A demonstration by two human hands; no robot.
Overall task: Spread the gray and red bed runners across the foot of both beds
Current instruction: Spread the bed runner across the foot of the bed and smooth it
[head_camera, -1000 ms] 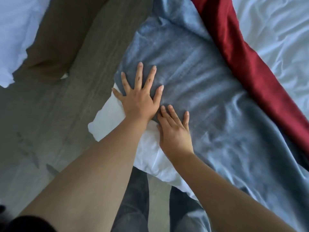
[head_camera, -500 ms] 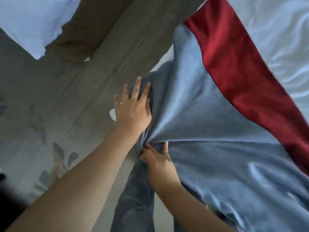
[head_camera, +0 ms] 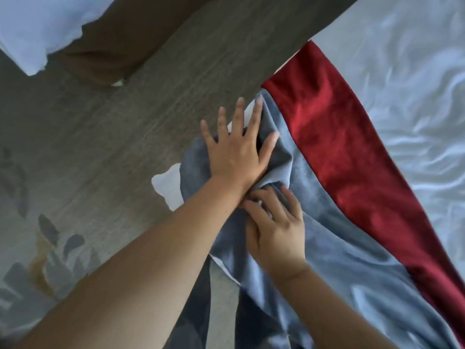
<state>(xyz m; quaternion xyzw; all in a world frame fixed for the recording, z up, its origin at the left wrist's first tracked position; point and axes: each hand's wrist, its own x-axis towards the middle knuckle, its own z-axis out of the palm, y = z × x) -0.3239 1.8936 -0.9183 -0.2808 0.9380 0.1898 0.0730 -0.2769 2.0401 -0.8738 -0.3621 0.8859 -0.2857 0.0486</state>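
Left hand (head_camera: 236,152): fingers splayed wide, palm pressing flat on the bunched corner of the soft gray velvety bed runner (head_camera: 327,248) at the bed's edge. Right hand (head_camera: 279,230) just below, fingers curled into a gray fold. Red velvet band (head_camera: 339,147) runs alongside, on the rumpled white bedsheet (head_camera: 402,84).

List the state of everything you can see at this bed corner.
gray runner, bunched into folds at the bed corner.
red runner, lying smooth beside the gray one.
left hand, flat, fingers spread, pressing the gray runner.
right hand, fingers bent on the bunched folds; grip unclear.
white sheet, wrinkled.
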